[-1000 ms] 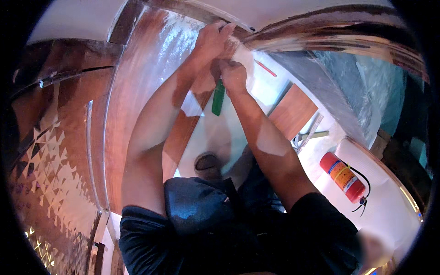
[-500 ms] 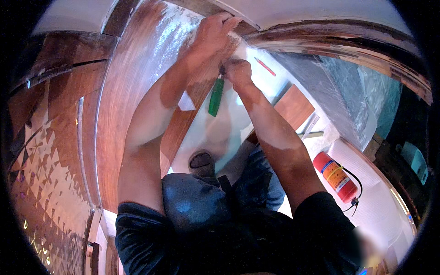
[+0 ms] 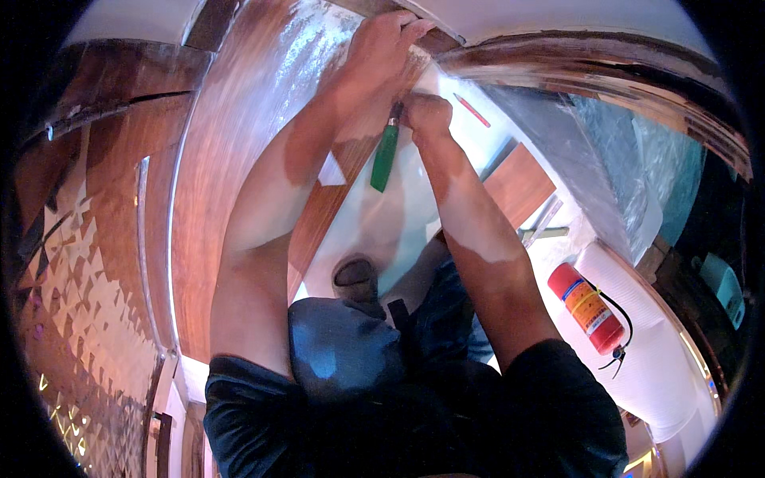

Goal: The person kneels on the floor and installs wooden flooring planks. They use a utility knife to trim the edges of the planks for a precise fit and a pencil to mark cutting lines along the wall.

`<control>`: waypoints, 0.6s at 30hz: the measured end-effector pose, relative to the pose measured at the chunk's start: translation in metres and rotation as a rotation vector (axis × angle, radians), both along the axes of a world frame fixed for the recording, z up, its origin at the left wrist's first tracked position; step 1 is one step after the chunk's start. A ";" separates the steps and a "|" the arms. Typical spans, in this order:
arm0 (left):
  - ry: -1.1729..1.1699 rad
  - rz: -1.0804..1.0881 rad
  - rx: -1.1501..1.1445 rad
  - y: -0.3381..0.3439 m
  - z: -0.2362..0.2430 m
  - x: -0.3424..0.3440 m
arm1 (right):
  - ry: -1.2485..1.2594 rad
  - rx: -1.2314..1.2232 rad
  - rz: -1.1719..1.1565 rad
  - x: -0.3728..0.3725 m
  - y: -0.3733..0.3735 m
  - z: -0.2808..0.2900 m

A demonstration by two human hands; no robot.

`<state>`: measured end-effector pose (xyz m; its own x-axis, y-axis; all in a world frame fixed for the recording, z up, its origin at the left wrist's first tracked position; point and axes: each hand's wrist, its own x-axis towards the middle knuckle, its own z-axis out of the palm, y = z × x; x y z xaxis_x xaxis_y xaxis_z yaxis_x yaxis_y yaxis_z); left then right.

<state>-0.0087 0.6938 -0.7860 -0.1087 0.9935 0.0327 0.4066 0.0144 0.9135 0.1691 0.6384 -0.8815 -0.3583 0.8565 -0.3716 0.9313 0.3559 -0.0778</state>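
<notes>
A long wood-grain board (image 3: 199, 263), dusted white toward its far end, slants away in front of me. My left hand (image 3: 384, 44) is closed over the board's far right corner, its fingers partly hidden. Just nearer and to the right, my right hand (image 3: 428, 115) is closed on the metal part of a green-handled hand tool (image 3: 385, 159), beside the board's right edge. The handle hangs toward me. Its working end is hidden by the hand, so I cannot tell its exact kind. A small white piece (image 3: 331, 170) lies near the board's edge, below my left forearm.
A red pencil-like stick (image 3: 472, 110) lies on the white surface to the right. Closer in are a small wood-grain panel (image 3: 519, 187) and a red fire extinguisher (image 3: 586, 309) on white padded wrap (image 3: 637, 374). Clear plastic sheeting (image 3: 637, 171) hangs at the right. My shoe (image 3: 356, 279) shows below.
The view has shifted slightly. Both hands sit a little farther up and right in the picture, the green-handled tool with them. Their grips look the same.
</notes>
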 end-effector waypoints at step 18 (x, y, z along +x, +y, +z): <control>0.430 -0.208 0.169 -0.015 0.008 -0.003 | 0.677 -0.586 -0.768 0.025 0.044 0.063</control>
